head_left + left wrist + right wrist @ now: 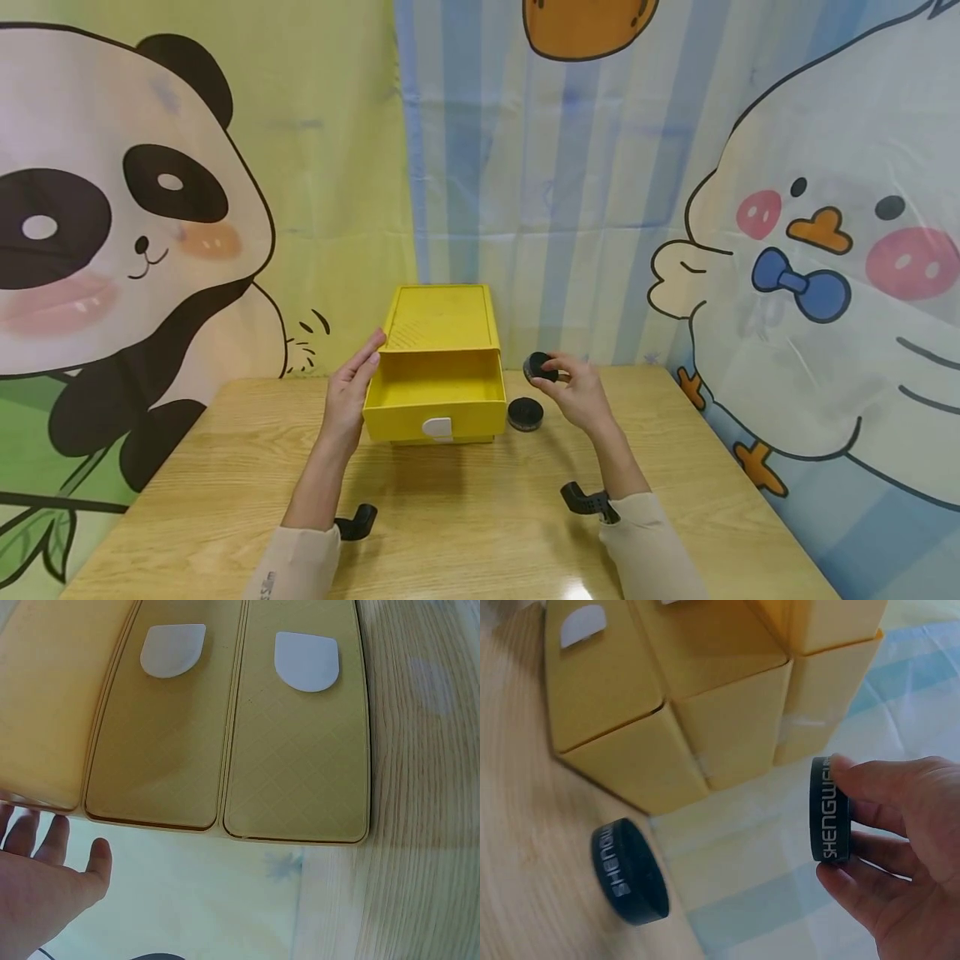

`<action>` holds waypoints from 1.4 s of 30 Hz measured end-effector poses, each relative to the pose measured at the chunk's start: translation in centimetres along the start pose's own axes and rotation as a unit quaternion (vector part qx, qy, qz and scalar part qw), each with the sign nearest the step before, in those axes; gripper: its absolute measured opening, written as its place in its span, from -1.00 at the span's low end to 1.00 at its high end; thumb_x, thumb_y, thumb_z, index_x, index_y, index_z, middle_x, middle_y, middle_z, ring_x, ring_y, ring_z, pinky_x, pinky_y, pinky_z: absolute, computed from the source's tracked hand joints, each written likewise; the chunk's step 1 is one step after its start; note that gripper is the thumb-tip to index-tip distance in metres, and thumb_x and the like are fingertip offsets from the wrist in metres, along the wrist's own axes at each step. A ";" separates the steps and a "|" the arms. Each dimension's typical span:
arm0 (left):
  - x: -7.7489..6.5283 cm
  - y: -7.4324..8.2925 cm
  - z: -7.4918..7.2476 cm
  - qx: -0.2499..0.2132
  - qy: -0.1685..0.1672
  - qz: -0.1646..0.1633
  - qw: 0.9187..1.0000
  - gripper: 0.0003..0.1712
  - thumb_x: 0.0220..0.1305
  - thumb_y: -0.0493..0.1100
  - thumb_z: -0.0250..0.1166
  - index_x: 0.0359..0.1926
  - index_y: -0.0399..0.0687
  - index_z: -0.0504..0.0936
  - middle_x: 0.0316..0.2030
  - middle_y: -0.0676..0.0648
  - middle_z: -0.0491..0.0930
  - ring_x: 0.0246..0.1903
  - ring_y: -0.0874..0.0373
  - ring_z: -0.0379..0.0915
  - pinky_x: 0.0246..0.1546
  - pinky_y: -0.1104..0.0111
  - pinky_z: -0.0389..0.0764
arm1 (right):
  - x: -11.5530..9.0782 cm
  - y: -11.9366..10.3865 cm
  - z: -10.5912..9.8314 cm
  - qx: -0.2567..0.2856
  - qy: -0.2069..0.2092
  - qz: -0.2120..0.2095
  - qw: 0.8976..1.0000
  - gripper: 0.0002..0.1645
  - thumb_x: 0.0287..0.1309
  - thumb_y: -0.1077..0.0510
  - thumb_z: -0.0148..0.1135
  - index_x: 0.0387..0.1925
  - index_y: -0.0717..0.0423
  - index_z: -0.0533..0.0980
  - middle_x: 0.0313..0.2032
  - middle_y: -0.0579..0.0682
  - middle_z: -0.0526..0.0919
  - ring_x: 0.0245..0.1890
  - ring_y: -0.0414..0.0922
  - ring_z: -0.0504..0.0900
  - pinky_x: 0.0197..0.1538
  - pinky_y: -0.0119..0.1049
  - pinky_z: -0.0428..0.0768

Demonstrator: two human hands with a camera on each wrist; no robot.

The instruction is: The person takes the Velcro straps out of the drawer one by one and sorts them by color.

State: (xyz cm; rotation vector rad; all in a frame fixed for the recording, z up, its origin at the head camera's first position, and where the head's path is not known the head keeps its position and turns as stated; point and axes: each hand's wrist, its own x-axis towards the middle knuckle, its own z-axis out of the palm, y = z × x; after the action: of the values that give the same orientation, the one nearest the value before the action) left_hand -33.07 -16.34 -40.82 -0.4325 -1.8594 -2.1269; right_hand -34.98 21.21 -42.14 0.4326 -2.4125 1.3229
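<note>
I held one black roll (537, 367) in the air

My right hand (581, 392) pinched it between thumb and fingers, apart from the yellow cabinet (442, 317), near the back edge of the table (675, 483). My left hand (348, 393) touched the cabinet's left side, fingers fairly straight, grasping nothing. The top drawer (405, 423) jutted past the front, its mouth facing up, with room between its right wall and my held roll. Wood stretched out on both sides and toward me. I counted two rolls, the second roll (525, 414) flat just beside the drawer; three drawers, the lower two pushed in; three white tabs (172, 651).
</note>
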 end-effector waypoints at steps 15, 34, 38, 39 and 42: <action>-0.3 -0.3 0.1 0.003 0.000 -0.001 1.000 -0.45 0.63 0.02 0.11 0.50 -0.02 0.43 0.56 0.04 0.29 0.60 0.26 0.05 0.61 0.37 0.11 | -0.6 4.3 0.9 -0.099 0.000 0.114 0.989 -0.63 0.25 0.07 0.50 -0.05 0.25 0.69 0.06 0.23 0.73 0.13 0.23 0.63 0.16 0.17 0.64; -0.3 -0.3 0.1 0.001 0.005 -0.003 1.000 -0.46 0.63 0.03 0.11 0.50 0.01 0.44 0.56 0.07 0.30 0.59 0.28 0.06 0.64 0.30 0.07 | -1.1 7.2 1.5 -0.119 -0.028 0.178 0.976 -0.63 0.25 0.04 0.50 -0.07 0.24 0.69 0.04 0.25 0.73 0.13 0.24 0.66 0.16 0.14 0.65; -0.3 -0.2 0.1 0.006 -0.001 -0.002 1.000 -0.46 0.63 0.03 0.10 0.50 0.02 0.44 0.57 0.06 0.28 0.59 0.28 0.04 0.65 0.26 0.05 | -1.1 7.3 1.7 -0.137 -0.033 0.178 0.974 -0.63 0.26 0.04 0.49 -0.06 0.24 0.69 0.04 0.25 0.73 0.10 0.23 0.67 0.11 0.12 0.67; -0.3 -0.2 0.0 0.007 -0.001 -0.002 1.000 -0.46 0.63 0.04 0.10 0.50 0.02 0.44 0.57 0.07 0.28 0.59 0.28 0.04 0.65 0.25 0.04 | -1.1 7.3 1.7 -0.139 -0.032 0.180 0.973 -0.63 0.26 0.04 0.50 -0.07 0.24 0.69 0.04 0.25 0.73 0.10 0.22 0.68 0.10 0.12 0.67; -0.2 -0.1 0.0 0.007 0.000 0.001 1.000 -0.46 0.63 0.04 0.11 0.50 0.02 0.44 0.56 0.08 0.29 0.59 0.28 0.05 0.65 0.23 0.04 | -1.1 7.4 1.8 -0.145 -0.032 0.181 0.972 -0.63 0.26 0.03 0.50 -0.08 0.23 0.70 0.05 0.25 0.73 0.09 0.22 0.68 0.09 0.12 0.67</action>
State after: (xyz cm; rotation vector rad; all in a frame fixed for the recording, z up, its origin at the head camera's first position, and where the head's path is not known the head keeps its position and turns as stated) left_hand -32.93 -16.33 -41.03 -0.4327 -1.8719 -2.1107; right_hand -37.46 23.62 -48.96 -0.0490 -2.7763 1.0682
